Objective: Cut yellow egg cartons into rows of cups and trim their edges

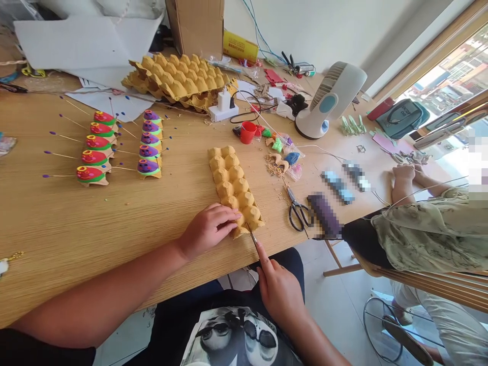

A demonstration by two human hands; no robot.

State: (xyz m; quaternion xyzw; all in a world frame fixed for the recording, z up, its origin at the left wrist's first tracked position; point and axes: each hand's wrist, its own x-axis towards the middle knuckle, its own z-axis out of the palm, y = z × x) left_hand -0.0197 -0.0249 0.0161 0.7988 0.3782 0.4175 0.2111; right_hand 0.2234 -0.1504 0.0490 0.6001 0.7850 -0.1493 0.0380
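Note:
A two-row strip of yellow egg carton [233, 188] lies on the wooden table with its bumps upward. My left hand [209, 229] rests at its near end, fingers closed over the near left bumps and holding it against the table. In my right hand [280, 284] is a thin-bladed knife [253, 237], its handle mostly hidden in the grip. My index finger stretches along the knife, and the blade's tip meets the carton between the near bumps. To the right lies a pair of scissors [297, 209] with black handles.
Red painted carton figures [95, 157] and purple ones [149, 152], with cotton-swab legs, stand at left. Egg trays [179, 76] are stacked behind, near a power strip [224, 109]. A red cup [248, 132], clay bags and a white fan [330, 101] stand at right. Another person's hands [404, 175] rest at the far right.

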